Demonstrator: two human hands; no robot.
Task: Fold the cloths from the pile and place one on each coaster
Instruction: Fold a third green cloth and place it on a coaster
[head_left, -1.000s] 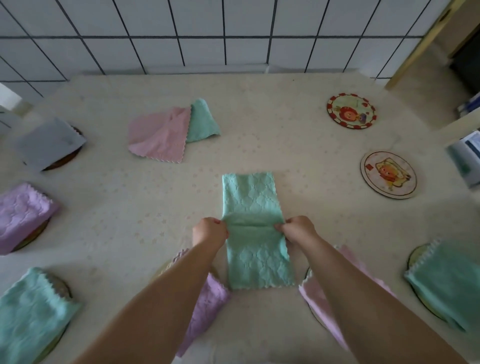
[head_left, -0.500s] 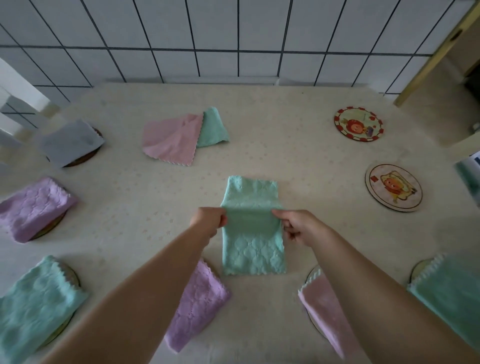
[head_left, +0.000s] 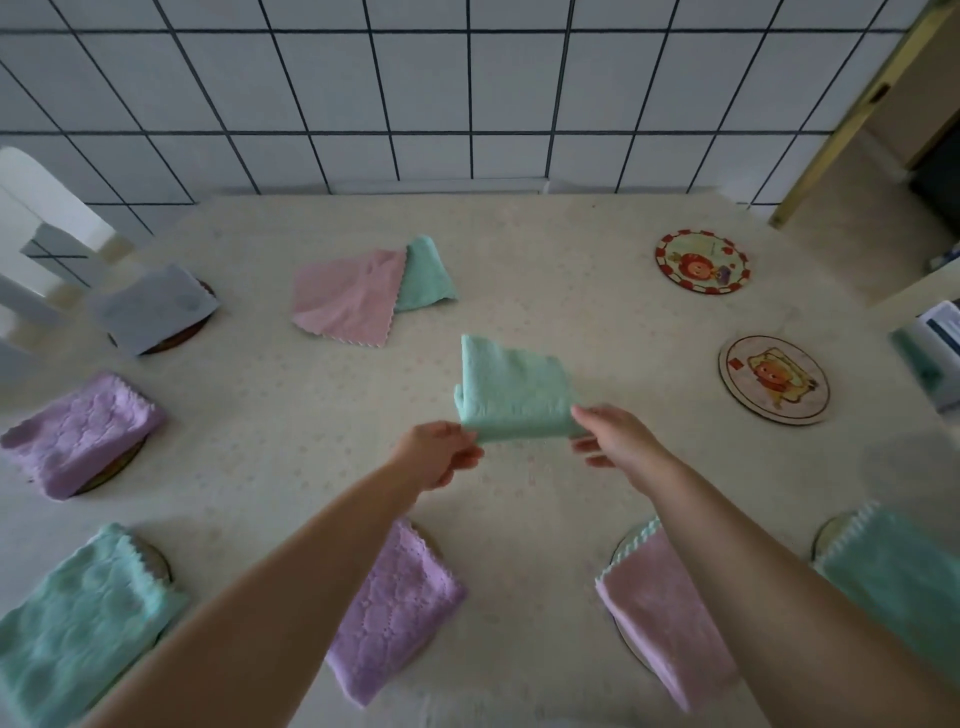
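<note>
Head view is showing you holding the folded green cloth (head_left: 514, 392) up over the table (head_left: 545, 312), between both hands. Far to the left of your grip, a grey cloth (head_left: 153, 306), a purple cloth (head_left: 83, 431) and another green one are already lying on their coasters. Your left hand (head_left: 439, 460) is pinching the cloth's near left corner between thumb and fingers. Beyond that hand, the pile (head_left: 363, 291) is still waiting with a pink and a green cloth. Your right hand (head_left: 615, 441) is touching the near right corner, but its fingers are looking loose and partly spread, so you may be holding with little more than the thumb there. Well off to the right of your grip, two bare coasters (head_left: 702, 262) (head_left: 774, 379) are lying uncovered; one of them is likely where you are heading.

If that right hand is letting go while the cloth is hanging, the layers could be sliding apart and the fold opening. Carrying it by one corner across to the right would be risking a crooked landing, half off the coaster.
</note>
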